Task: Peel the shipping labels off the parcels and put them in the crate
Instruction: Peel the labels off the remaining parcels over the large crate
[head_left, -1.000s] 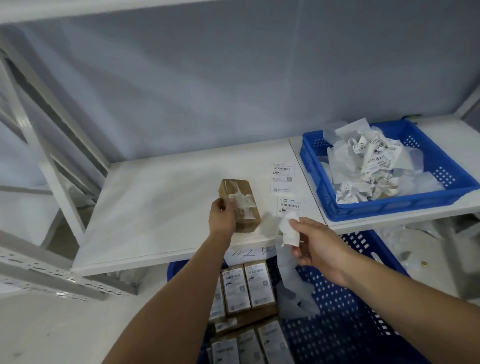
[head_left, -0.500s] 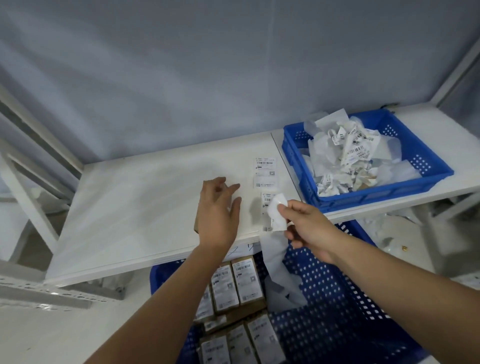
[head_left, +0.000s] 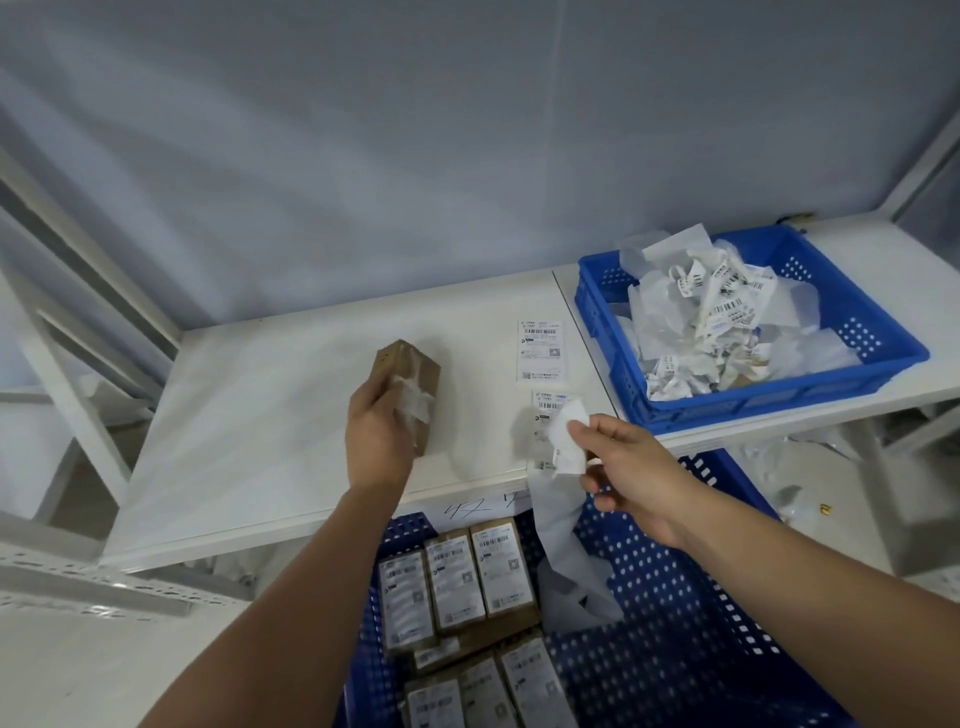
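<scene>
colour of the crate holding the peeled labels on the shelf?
Blue, with perforated walls: the crate on the shelf, seen clearly in the head view.

Both bare forearms outstretched, left grip (head_left: 379, 439) curled in a clasp, right grip (head_left: 634, 467) in a thumb-and-finger pinch

The lower crate (head_left: 675, 597) runs off the bottom edge; print on its parcels (head_left: 452, 582) is unreadable.

White shelf (head_left: 260, 415) carries blue crate (head_left: 779, 405); flat labels (head_left: 540, 351).
</scene>
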